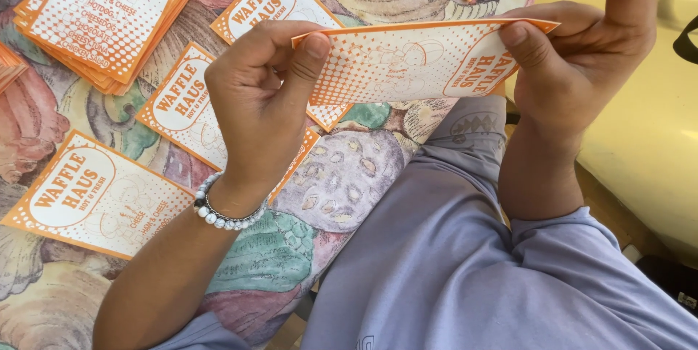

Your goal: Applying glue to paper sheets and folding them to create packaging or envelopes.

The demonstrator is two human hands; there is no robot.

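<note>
From the head view, a thin, flat paper sheet printed in orange and white, with a dotted pattern and a white oval at one end, is held up in the air between both hands, above the person's lap and the near edge of the table. The sheet is rectangular and slightly bowed along its top edge.

The left hand pinches the sheet's left end, thumb pressed on the near face and curled fingers behind it, with the back of the hand facing the camera. A bracelet of pale round beads circles that wrist. The right hand grips the sheet's right end by the oval, thumb on the front, fingers wrapped behind, and the wrist is bent so the forearm rises from below.

The table is covered by a cloth with a large, soft-coloured pattern of shells and leaves. More sheets of the same kind lie flat on it: a fanned stack at the upper left and a single sheet at the left edge, with others between. The lap is clad in smooth lavender fabric.
</note>
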